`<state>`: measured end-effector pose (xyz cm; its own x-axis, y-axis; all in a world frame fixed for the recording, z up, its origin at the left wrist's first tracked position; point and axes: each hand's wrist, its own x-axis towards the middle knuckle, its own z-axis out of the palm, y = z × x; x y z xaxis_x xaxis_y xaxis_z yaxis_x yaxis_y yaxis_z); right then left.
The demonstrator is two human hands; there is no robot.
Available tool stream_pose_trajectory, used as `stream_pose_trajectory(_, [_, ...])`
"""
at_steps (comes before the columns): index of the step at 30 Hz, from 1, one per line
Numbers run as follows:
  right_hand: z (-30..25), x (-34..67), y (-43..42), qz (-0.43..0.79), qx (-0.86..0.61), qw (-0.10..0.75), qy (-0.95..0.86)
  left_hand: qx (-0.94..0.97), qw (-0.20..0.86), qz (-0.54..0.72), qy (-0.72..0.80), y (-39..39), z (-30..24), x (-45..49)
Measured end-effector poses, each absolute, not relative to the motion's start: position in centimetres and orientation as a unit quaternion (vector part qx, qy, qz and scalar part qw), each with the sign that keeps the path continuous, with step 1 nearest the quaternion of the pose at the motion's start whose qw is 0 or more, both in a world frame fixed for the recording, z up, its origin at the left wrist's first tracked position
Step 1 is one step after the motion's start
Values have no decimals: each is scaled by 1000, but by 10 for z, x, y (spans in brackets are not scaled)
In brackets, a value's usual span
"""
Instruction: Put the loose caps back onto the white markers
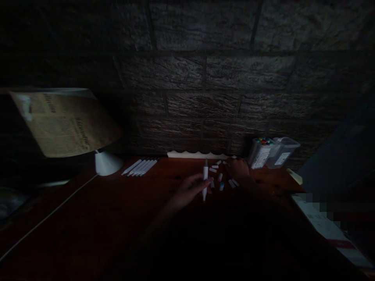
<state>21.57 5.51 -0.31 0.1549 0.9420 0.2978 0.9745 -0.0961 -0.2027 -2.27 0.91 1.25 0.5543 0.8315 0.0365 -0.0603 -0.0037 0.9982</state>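
White marker pen [205, 178] stands upright mid-desk, pinched in left hand [187, 192] fingers. Right hand [238, 168] rests curled over loose white caps [223, 178] just right; grip unclear, too dark. Keep pen vertical, bring a cap straight onto the tip. Red-brown wooden desk [117, 210].

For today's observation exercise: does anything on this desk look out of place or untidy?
Yes. Loose marker caps lie scattered on the desk between the left hand, which holds a marker upright, and the right hand resting among them. By contrast, other markers lie in a neat row near the lamp.
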Motion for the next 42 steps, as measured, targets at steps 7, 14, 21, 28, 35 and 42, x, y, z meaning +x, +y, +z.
stream_pose_trajectory(7, [12, 229, 8, 91, -633, 406, -653, 639, 642, 312, 285, 4, 15, -22])
stream_pose_trajectory(14, [37, 206, -23, 265, -492, 600, -572, 683, 618, 237, 308, -5, 19, -20])
stream_pose_trajectory(21, [31, 198, -25, 262, -480, 549, -632, 681, 625, 230, 304, -7, 23, -20])
stream_pose_trajectory(28, [29, 194, -26, 282, -470, 500, -671, 706, 609, 191, 306, -7, 17, -20])
stream_pose_trajectory(35, [27, 190, -27, 330, -457, 507, -652, 721, 609, 158, 292, -8, 11, -19])
stream_pose_trajectory(42, [32, 197, -27, 439, -436, 459, -638, 720, 623, 132, 277, -8, 23, -26])
